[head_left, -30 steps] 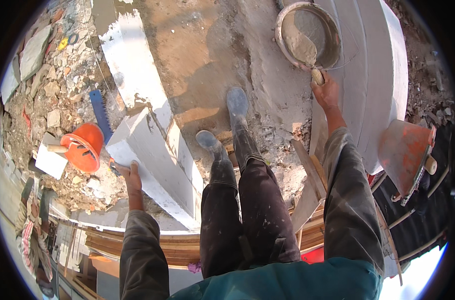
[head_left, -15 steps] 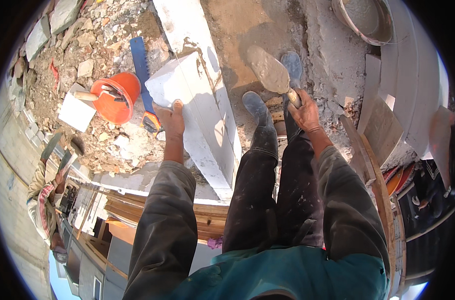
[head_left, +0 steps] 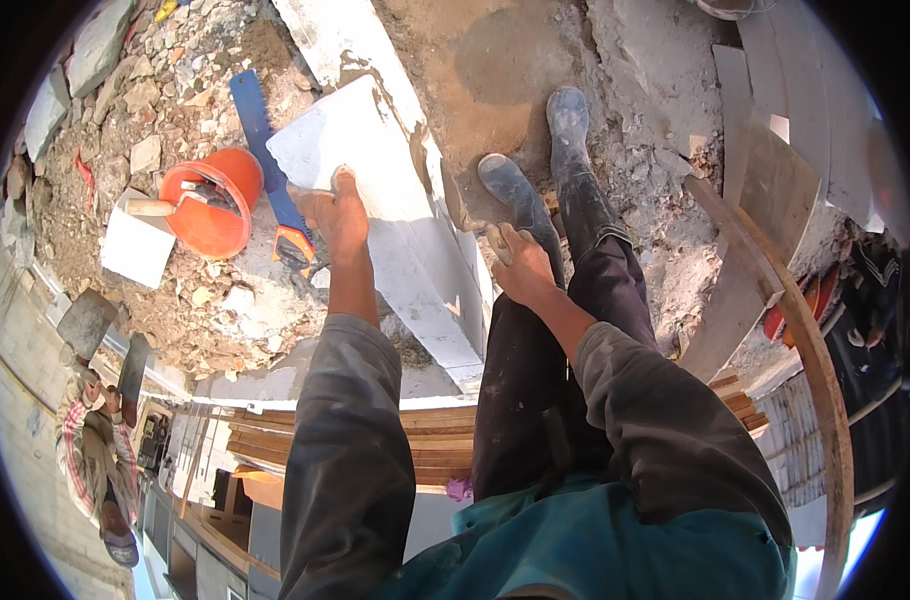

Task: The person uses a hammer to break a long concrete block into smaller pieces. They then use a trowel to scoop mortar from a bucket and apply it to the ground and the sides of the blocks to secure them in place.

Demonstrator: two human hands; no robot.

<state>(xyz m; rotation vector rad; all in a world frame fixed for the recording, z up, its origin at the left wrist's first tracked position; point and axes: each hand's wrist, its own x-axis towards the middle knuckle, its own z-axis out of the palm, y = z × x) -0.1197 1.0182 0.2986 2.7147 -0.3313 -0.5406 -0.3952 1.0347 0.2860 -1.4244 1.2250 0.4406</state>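
A long white building block sits on top of a low white wall. My left hand grips the block's left edge, its thumb on the upper face and its fingers over the side. My right hand is closed round the handle of a trowel. The trowel's blade is turned toward the wall's right side and shows only in part, so any mortar on it is hard to make out. Left of the block, a blue handsaw with an orange and black handle lies on the rubble.
An orange bucket with tools stands on the rubble beside a white slab. My boots are right of the wall. Boards lean at the right. A co-worker is at the far left, near stacked planks.
My right hand has brought the trowel left and down, from over the ground by my boots to the wall's side. My left hand stays on the block. The view has shifted.
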